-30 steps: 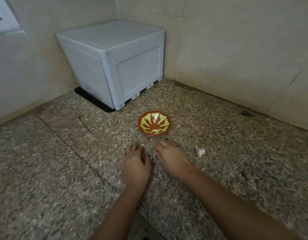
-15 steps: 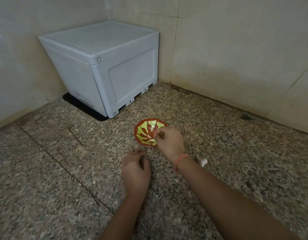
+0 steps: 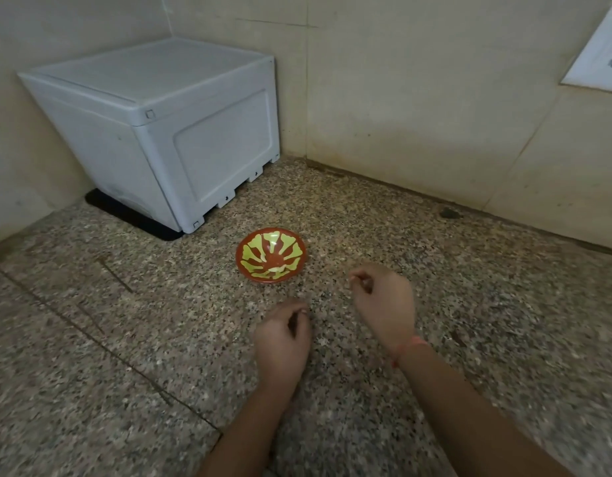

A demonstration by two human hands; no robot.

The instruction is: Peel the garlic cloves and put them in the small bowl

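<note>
The small red bowl (image 3: 249, 247) with yellow-green leaf shapes sits on the speckled stone counter (image 3: 125, 339). A pale peeled garlic clove (image 3: 278, 269) lies inside it near the front rim. My right hand (image 3: 387, 304) hovers to the right of the bowl and a little nearer to me, with loosely curled fingers and nothing visible in it. My left hand (image 3: 280, 342) rests on the counter in front of the bowl, fingers curled under toward the thumb. Whether those fingers pinch anything is hidden.
A white plastic box (image 3: 166, 132) stands on a black mat in the back left corner, behind the bowl. Tiled walls close off the back and the left. A white wall plate (image 3: 597, 60) shows at the upper right. A dark spot (image 3: 449, 212) lies by the back wall.
My right hand went from beside the left hand to over the bowl, then pulled back to the right. A pale clove now shows in the bowl. The left hand stayed put.
</note>
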